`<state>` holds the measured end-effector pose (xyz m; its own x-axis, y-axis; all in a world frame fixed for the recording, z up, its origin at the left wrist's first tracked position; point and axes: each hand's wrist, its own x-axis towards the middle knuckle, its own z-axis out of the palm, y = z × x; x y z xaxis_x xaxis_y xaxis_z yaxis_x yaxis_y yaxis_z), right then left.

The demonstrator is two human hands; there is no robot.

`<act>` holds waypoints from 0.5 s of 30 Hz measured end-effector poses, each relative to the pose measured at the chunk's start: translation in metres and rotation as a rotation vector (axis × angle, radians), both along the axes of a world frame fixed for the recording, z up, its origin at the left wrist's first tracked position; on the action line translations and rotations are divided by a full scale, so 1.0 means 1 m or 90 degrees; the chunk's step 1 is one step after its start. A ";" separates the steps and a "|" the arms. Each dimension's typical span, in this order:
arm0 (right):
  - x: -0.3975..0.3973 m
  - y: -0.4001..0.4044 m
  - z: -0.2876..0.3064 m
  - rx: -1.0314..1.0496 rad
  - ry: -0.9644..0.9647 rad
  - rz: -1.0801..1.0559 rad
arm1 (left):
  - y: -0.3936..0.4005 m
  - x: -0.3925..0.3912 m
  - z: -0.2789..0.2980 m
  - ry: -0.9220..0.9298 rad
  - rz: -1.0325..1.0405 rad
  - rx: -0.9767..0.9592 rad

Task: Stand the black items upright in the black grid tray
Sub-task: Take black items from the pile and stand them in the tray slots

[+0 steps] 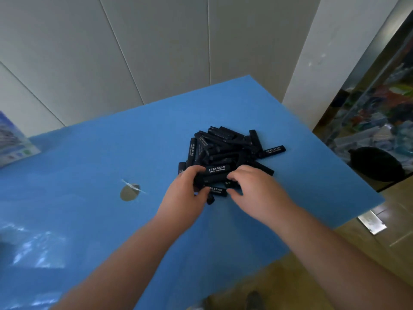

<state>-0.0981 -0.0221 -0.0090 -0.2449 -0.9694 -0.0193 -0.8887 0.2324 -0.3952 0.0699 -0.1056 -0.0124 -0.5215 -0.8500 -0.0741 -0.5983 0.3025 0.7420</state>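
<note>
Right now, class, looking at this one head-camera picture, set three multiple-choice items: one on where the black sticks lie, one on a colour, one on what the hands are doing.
1. Where do the black sticks lie?
A. Upright in a tray
B. Heaped on the table
C. On the floor

2. What colour is the table top?
A. Blue
B. Red
C. White

3. What is the left hand doing?
A. Hanging idle
B. Pressing flat on the table
C. Gripping sticks

Answers: 1 B, they lie jumbled in a pile; 2 A, the surface is blue; 3 C, its fingers curl round sticks, with the right hand beside it at the pile's near edge.
</note>
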 end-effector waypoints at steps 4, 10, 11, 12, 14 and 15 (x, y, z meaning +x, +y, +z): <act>0.007 -0.017 -0.005 -0.015 0.015 0.070 | -0.004 0.008 0.008 0.096 0.146 0.092; 0.015 -0.031 -0.016 0.021 0.057 0.123 | -0.006 0.020 0.011 0.226 0.263 0.259; 0.017 -0.032 -0.017 0.028 0.058 0.119 | -0.006 0.021 0.011 0.258 0.274 0.293; 0.018 -0.033 -0.017 0.036 0.060 0.113 | -0.005 0.021 0.011 0.288 0.282 0.327; 0.020 -0.033 -0.015 0.040 0.064 0.105 | -0.005 0.021 0.012 0.338 0.290 0.386; 0.022 -0.032 -0.014 0.041 0.066 0.104 | -0.005 0.022 0.013 0.361 0.289 0.408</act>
<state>-0.0764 -0.0540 -0.0226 -0.0885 -0.9939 -0.0652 -0.9516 0.1037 -0.2894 0.0916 -0.1104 0.0002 -0.2544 -0.8649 -0.4328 -0.0607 -0.4324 0.8997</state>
